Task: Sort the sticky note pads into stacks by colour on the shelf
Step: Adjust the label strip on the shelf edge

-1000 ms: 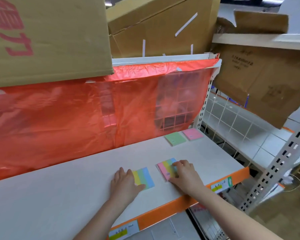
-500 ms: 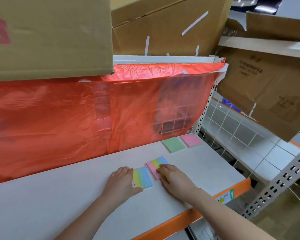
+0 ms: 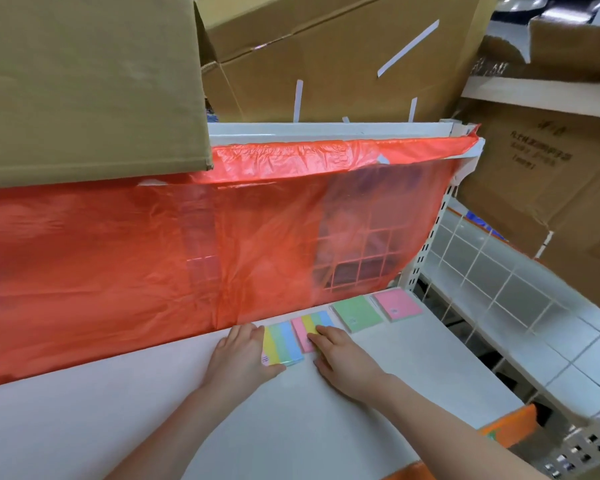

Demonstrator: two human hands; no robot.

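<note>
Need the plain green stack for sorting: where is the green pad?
Head view: the green pad lies at the shelf's back right, between the pink pad and a striped pad.

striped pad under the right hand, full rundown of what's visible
The right striped pad is a flat rectangular block of paper notes with lengthwise pink, yellow, green and blue bands. It lies flat on the white shelf near the red plastic sheet, beside the green pad. The right hand rests straight fingers on its near end.

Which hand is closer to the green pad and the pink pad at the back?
The right hand. It rests on the right striped pad, which lies right next to the green pad, with the pink pad just beyond. The left hand touches the other striped pad, farther away.
</note>
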